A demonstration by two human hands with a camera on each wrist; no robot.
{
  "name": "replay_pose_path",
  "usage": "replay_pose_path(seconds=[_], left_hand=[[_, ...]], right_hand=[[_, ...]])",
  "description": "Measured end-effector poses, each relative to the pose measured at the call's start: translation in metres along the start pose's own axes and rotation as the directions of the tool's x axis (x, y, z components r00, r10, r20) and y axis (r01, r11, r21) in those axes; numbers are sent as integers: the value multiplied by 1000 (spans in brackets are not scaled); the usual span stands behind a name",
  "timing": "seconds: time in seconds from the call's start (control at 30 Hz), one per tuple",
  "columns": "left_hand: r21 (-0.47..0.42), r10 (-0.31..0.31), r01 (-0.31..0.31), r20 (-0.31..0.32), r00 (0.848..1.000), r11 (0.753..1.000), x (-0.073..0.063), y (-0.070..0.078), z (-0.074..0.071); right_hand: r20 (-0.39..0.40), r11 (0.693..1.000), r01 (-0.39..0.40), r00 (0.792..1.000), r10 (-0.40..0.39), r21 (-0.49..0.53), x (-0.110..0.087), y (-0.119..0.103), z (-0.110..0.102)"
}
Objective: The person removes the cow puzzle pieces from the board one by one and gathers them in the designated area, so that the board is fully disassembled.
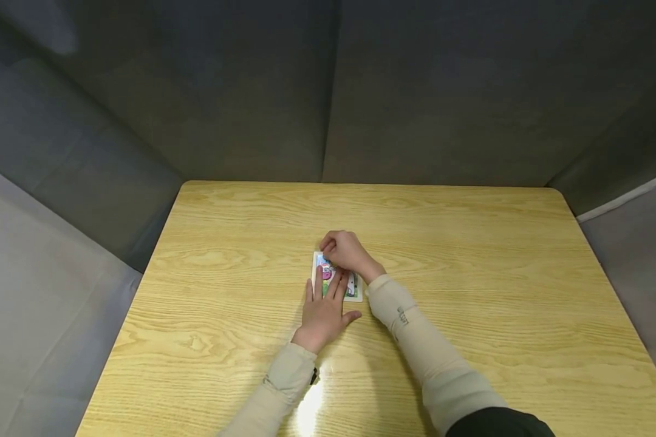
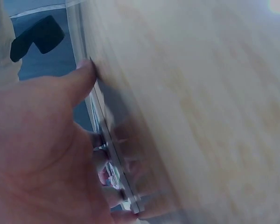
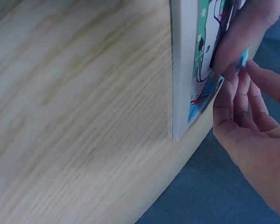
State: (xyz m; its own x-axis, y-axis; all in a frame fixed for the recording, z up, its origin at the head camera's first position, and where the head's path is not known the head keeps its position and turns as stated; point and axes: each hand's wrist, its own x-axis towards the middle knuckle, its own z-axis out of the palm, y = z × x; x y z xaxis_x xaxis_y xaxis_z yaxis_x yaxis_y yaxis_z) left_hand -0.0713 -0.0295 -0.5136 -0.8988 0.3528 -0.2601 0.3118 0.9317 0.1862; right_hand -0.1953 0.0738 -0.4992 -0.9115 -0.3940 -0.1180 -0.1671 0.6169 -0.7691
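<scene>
My left hand (image 1: pixel 322 315) rests, fingers spread, on the board (image 3: pixel 179 70). My right hand (image 1: pixel 347 250) pinches a blue piece (image 3: pixel 243 59).

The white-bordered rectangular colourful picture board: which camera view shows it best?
The head view: the board shows from above, though the left hand and right hand cover parts. Right wrist: closer, but slanted and cropped. Left wrist: mainly a thin edge.
</scene>
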Motion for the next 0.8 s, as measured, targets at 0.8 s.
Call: replay_pose_path(seconds=[0.8], left_hand=[[19, -11, 11, 24, 1000, 1000, 3, 1, 3]], right_hand=[[-14, 995, -41, 999, 42, 90, -3, -1, -2]])
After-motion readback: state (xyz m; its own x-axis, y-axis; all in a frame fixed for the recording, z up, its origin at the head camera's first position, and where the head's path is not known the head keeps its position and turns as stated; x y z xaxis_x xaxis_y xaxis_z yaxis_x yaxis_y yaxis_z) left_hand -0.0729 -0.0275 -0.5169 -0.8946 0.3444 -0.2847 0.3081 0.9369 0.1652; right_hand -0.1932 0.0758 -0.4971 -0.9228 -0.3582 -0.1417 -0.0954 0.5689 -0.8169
